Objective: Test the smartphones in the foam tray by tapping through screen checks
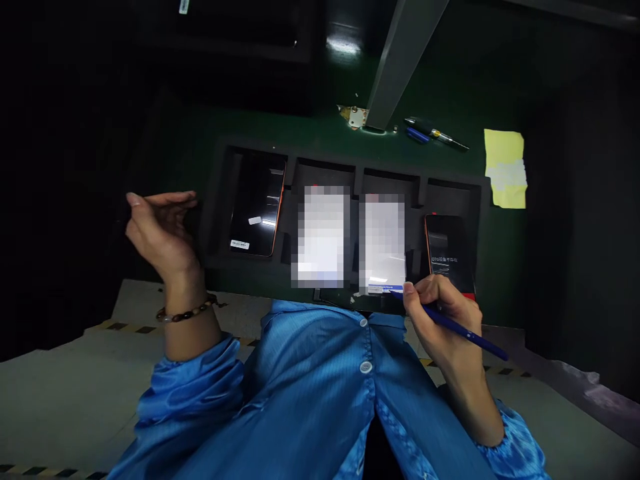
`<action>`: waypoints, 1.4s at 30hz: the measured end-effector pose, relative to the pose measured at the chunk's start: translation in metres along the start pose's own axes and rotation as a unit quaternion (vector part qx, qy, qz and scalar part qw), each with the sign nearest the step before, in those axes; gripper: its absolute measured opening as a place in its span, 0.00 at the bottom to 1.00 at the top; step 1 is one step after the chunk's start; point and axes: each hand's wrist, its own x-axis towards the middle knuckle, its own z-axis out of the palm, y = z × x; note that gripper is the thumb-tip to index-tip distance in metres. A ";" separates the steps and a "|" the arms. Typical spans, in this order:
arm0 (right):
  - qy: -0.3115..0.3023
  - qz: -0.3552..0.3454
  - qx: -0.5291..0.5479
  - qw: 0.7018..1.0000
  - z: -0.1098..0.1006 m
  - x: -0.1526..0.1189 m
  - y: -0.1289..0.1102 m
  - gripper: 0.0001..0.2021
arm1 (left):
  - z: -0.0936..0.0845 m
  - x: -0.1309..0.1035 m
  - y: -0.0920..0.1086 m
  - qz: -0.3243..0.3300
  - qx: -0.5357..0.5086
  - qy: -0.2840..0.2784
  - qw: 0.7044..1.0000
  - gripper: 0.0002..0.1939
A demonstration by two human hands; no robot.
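My right hand (445, 320) is closed round a blue pen (465, 331). The pen's tip meets the lower edge of a lit phone (384, 243) whose screen is mostly blurred out; whether it touches the glass I cannot tell. Left of that phone is another lit, blurred phone (323, 237). A dark phone (256, 207) with an orange edge and small white labels rests in the leftmost slot. Beside my right hand lies a phone (447, 243) with white text and a red strip on its screen. My left hand (165, 230) hovers left of the tray, fingers apart, holding nothing.
The phones lie in a black slotted tray (357, 163) on a dark green table. Behind it stand a grey metal post (400, 67), a pen (447, 138) and a blue cap (417, 135). Yellow paper (505, 150) lies at the right. A cable plug (317, 294) shows at the front.
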 end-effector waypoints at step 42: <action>-0.108 -0.052 -0.037 0.992 0.070 0.022 -0.043 0.19 | -0.004 -0.004 0.000 -0.009 -0.010 -0.038 0.999 0.27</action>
